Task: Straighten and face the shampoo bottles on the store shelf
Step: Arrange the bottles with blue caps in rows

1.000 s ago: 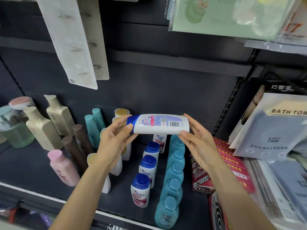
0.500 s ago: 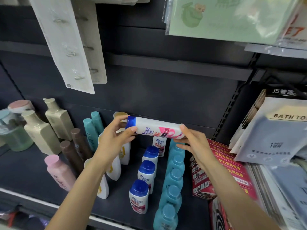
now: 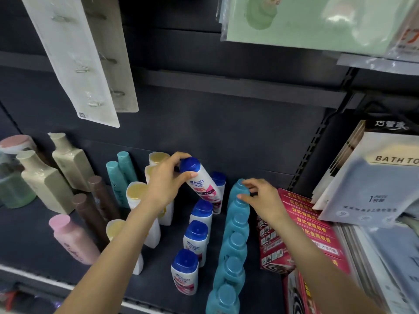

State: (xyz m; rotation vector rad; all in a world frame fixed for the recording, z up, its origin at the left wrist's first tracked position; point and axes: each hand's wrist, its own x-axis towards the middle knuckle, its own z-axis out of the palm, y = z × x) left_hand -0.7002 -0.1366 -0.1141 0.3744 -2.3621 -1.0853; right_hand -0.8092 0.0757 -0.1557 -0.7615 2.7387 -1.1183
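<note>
My left hand point(image 3: 166, 184) grips a white shampoo bottle with a blue cap point(image 3: 200, 181) by its top, tilted with the label facing me, just behind a front-to-back row of matching white bottles point(image 3: 196, 239). One more such bottle point(image 3: 218, 180) stands behind it. My right hand point(image 3: 260, 197) has let go and its fingertips touch the rearmost cap in the row of teal bottles point(image 3: 233, 245) to the right.
Yellow-capped white bottles point(image 3: 136, 193), teal tubes point(image 3: 120, 175), brown bottles point(image 3: 90, 211), a pink bottle point(image 3: 72, 239) and beige bottles point(image 3: 43, 180) stand left on the dark shelf point(image 3: 34, 234). Red boxes point(image 3: 308, 227) and bath towel packs point(image 3: 371, 177) lie at the right. Hanging cards point(image 3: 74, 60) dangle above.
The bottle, held level between both hands, has tipped nearly upright and dropped toward the row. My right hand released it and moved to the teal bottles.
</note>
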